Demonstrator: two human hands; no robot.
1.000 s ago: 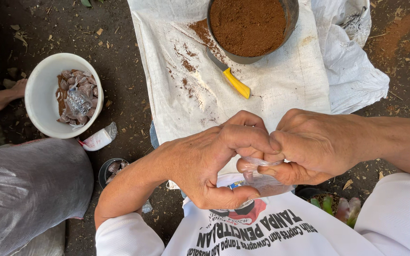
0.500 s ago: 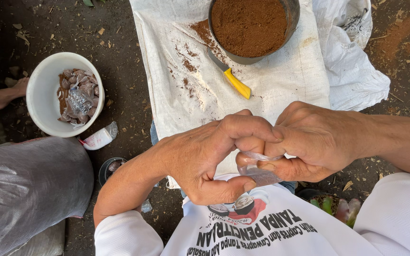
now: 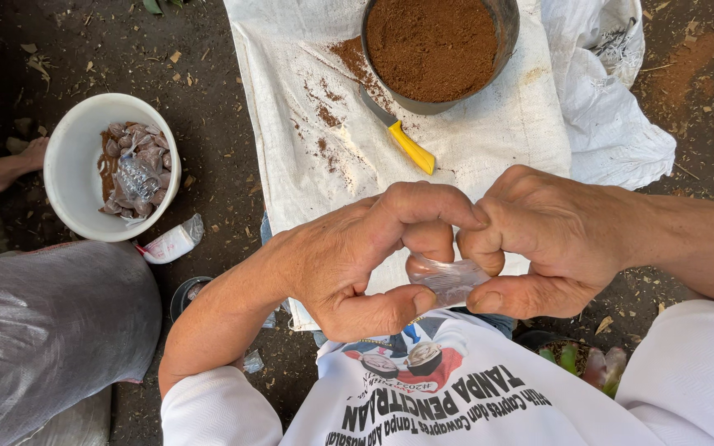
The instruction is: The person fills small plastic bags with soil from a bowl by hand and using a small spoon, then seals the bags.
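Observation:
Both my hands meet just above my lap, over the near edge of a white woven sack cloth [image 3: 489,140]. My left hand [image 3: 357,256] and my right hand [image 3: 551,239] together pinch a small clear plastic bag [image 3: 448,281], fingers curled over its top and thumbs under it. What the bag holds is hidden. Beyond my hands stands a round metal pot [image 3: 506,33] filled with brown powder [image 3: 431,45]. Next to the pot lies a knife with a yellow handle [image 3: 411,147] on the cloth.
A white bowl [image 3: 72,165] with several small filled clear bags stands on the dirt at the left. Below it lie a grey plastic sack [image 3: 43,339] and a small white packet [image 3: 171,244]. Another person's foot [image 3: 2,169] shows at the left edge. Crumpled white sacking [image 3: 613,107] lies right.
My hands have shifted slightly while working the small bag; the fingers have closed tighter over its top. Nothing else has moved.

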